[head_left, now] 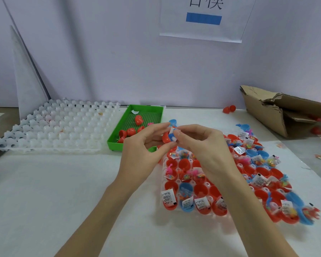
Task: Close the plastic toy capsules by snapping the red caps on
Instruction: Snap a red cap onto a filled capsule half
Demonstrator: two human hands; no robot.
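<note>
My left hand [146, 145] grips a red capsule half [165, 137] above the far end of the filled tray. My right hand [202, 143] pinches a small white paper slip with a blue piece [172, 135] at the mouth of that half. Below the hands lies a clear tray [162, 182] holding several open red and blue capsule halves [185, 199] with toys and folded paper slips inside. A green tray [117, 135] behind the left hand holds several red caps [131, 131].
An empty white cell tray [59, 127] lies at the left. A torn cardboard box [285, 112] sits at the back right with loose red pieces [229, 109] near it. A white sheet covers the table; a wall with a paper sign stands behind.
</note>
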